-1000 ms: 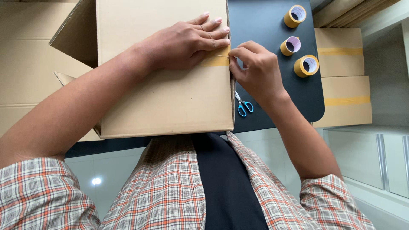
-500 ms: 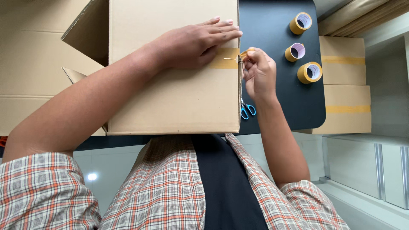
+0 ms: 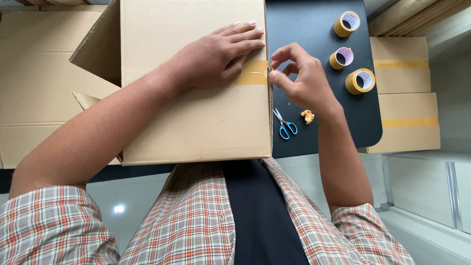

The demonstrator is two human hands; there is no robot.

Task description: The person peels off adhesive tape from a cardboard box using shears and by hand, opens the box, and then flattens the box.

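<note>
Head view shows our cardboard box (image 3: 196,113) on the black table (image 3: 314,29), a strip of brown tape (image 3: 252,78) already across its top; our left hand (image 3: 216,59) lies flat and open pressing it, our right hand (image 3: 299,81) pinches the tape end at the edge, the side apparently unstuck; scissors (image 3: 284,125) and three tape rolls (image 3: 355,81) lie nearby

Scissors (image 3: 284,125) lie on the table (image 3: 314,34) right of the box (image 3: 196,118), tape rolls (image 3: 360,81) beyond.
</note>
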